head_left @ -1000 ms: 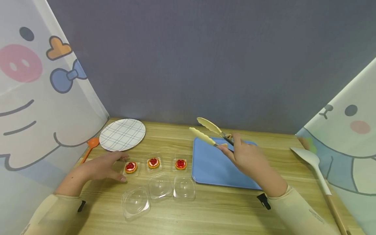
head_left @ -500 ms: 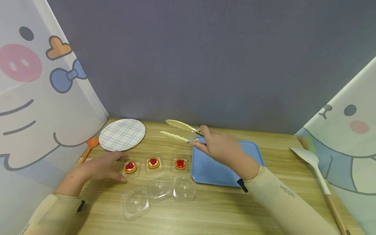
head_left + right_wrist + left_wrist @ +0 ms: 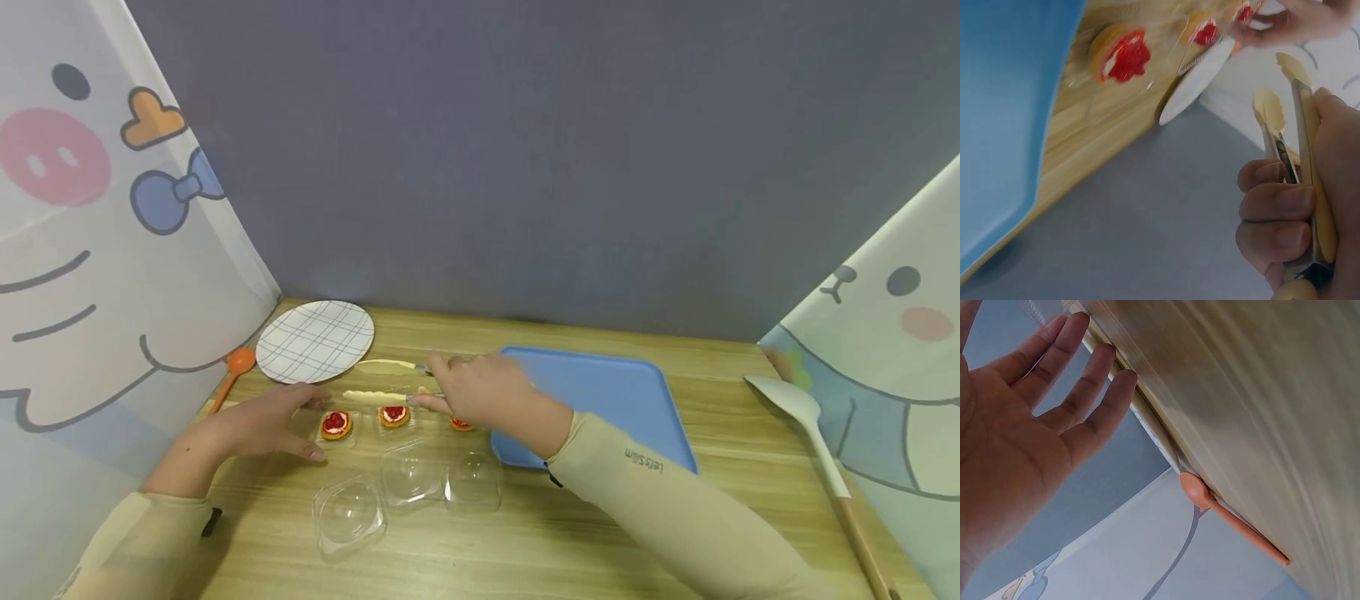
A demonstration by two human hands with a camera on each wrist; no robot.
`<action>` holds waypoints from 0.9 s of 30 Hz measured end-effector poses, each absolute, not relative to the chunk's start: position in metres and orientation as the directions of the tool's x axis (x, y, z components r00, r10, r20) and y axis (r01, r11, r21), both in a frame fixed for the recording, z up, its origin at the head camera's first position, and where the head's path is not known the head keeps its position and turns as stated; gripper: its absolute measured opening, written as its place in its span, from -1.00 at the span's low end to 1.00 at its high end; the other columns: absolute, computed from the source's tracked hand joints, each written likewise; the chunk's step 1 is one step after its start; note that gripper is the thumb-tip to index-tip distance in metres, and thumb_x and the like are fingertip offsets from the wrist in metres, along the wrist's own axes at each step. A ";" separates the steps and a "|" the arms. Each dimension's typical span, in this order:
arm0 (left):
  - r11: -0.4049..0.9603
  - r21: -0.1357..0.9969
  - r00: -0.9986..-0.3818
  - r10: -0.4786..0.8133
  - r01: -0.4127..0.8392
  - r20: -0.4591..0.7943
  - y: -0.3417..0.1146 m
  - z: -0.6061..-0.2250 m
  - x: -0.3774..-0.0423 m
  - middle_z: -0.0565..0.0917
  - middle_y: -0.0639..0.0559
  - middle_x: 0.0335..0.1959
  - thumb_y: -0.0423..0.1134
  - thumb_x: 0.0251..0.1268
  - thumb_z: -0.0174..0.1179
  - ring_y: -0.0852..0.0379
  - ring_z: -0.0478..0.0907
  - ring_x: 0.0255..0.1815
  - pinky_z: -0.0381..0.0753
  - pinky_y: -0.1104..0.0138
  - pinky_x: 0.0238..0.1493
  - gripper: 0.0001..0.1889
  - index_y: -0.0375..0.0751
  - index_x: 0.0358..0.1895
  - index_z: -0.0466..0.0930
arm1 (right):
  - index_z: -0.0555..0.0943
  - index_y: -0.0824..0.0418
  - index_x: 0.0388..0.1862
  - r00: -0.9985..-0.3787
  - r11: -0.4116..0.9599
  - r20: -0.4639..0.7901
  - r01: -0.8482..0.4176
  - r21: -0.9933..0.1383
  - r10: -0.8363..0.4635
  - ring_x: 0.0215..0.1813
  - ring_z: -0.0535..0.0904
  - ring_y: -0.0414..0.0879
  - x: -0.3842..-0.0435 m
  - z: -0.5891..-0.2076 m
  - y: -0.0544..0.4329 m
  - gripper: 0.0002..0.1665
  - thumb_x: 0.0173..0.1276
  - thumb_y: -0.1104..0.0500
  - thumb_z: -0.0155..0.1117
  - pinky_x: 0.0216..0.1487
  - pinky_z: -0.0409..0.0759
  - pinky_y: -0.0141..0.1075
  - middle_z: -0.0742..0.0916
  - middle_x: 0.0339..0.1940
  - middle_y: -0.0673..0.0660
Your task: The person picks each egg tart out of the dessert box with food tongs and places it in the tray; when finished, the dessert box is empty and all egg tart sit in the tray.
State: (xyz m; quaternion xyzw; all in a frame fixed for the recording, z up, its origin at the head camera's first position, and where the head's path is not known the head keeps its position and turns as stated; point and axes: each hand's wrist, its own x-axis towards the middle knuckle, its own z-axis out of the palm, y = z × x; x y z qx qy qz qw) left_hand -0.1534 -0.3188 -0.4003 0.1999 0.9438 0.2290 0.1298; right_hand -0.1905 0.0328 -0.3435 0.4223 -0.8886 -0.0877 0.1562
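My right hand [image 3: 480, 392] grips a pair of tongs [image 3: 378, 398] with pale yellow scalloped tips. The tongs' two arms are apart with nothing between them, and they hang above the tarts. A red-topped tart [image 3: 335, 425] sits at the left in a clear plastic box. Beside that box, my left hand [image 3: 258, 425] has its thumb and fingers spread around its near and far sides. In the left wrist view the fingers [image 3: 1085, 419] are loosely straight. A second tart [image 3: 393, 415] lies below the tongs. My right hand partly hides the third tart [image 3: 461, 424].
Clear hinged lids [image 3: 348, 517] lie folded back toward me. A checked white plate [image 3: 315, 342] stands at the back left beside an orange spoon [image 3: 240, 361]. To the right are a blue tray [image 3: 600, 392] and a long wooden-handled spatula [image 3: 798, 408]. Walls border the table.
My right hand has carried the tongs leftward from above the blue tray to above the tarts, and somewhat lower. The left hand has stayed by the left tart's box.
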 end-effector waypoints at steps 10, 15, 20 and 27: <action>0.822 0.477 -0.889 0.429 0.311 -0.159 -0.318 -0.400 -0.154 0.69 -0.24 0.28 0.28 -0.01 0.62 -0.33 0.60 0.37 0.56 -0.26 0.38 0.02 -0.35 0.40 0.48 | 0.44 -0.01 0.06 -0.651 0.635 -0.033 -0.749 0.190 -0.758 -0.67 0.37 -0.17 -0.188 -0.345 -0.003 -0.33 0.60 -0.55 -0.15 -0.69 0.31 -0.29 0.49 -0.68 -0.13; 0.817 0.481 -0.888 0.434 0.318 -0.149 -0.319 -0.401 -0.154 0.70 -0.22 0.26 0.27 -0.02 0.63 -0.31 0.62 0.34 0.58 -0.23 0.36 -0.01 -0.34 0.36 0.50 | 0.34 0.01 -0.04 -0.669 0.650 -0.147 -0.743 0.159 -0.729 -0.61 0.31 -0.16 -0.189 -0.344 -0.015 -0.33 0.59 -0.56 -0.16 -0.61 0.32 -0.29 0.43 -0.66 -0.14; 0.816 0.479 -0.889 0.436 0.324 -0.143 -0.319 -0.401 -0.155 0.72 -0.17 0.22 0.26 -0.04 0.64 -0.29 0.63 0.32 0.59 -0.23 0.35 -0.08 -0.28 0.29 0.55 | 0.33 0.01 -0.09 -0.655 0.649 -0.194 -0.754 0.105 -0.730 -0.57 0.27 -0.17 -0.189 -0.343 -0.024 -0.37 0.60 -0.53 -0.13 -0.61 0.29 -0.31 0.38 -0.62 -0.13; 0.819 0.474 -0.884 0.440 0.325 -0.155 -0.318 -0.399 -0.157 0.72 -0.16 0.21 0.24 -0.03 0.64 -0.29 0.63 0.30 0.61 -0.23 0.32 -0.14 -0.25 0.24 0.57 | 0.39 -0.02 -0.11 -0.640 0.632 -0.192 -0.767 0.111 -0.744 -0.54 0.35 -0.18 -0.189 -0.335 -0.035 -0.39 0.59 -0.53 -0.10 -0.57 0.37 -0.28 0.47 -0.54 -0.15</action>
